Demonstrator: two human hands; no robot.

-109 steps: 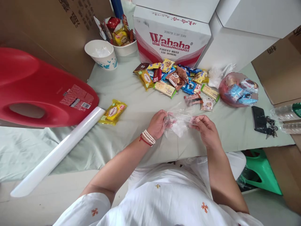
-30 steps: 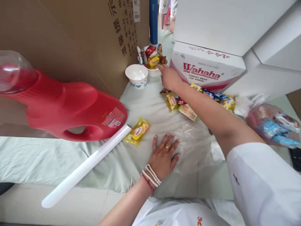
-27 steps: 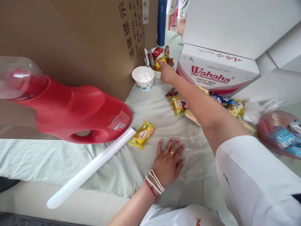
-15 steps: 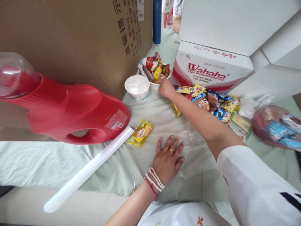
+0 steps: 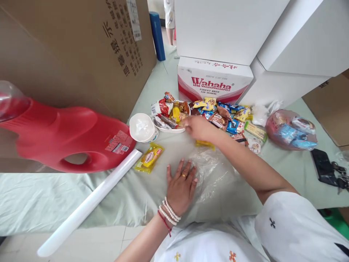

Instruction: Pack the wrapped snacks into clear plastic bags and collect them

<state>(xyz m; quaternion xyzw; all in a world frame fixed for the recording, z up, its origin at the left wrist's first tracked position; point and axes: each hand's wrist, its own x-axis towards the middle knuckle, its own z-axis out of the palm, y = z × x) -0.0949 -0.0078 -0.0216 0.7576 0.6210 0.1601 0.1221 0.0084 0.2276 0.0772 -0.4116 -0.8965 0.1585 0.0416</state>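
On my feed, the red jug (image 5: pixel 79 134) is cut off at the left. Beside it, the white tube (image 5: pixel 89 203) slants down past the front edge of the cloth (image 5: pixel 114 214). The yellow packet (image 5: pixel 149 158) lies near the tube's upper end. I can't tell whether the paper cup (image 5: pixel 141 127) touches the snack bowl (image 5: pixel 174 130). The left hand (image 5: pixel 180 189) lies flat, fingers spread, beside clear plastic (image 5: pixel 211 174) whose outline I can barely trace. The right hand (image 5: pixel 199 128) has its fingers curled at the bowl's right rim; whether they pinch rim or wrapper, I can't tell. Its forearm partly covers the snack pile (image 5: pixel 220 116). The right edge crops the keys (image 5: pixel 342 174) near the phone (image 5: pixel 323 165). I see room between left hand and yellow packet, and more between forearm and phone.
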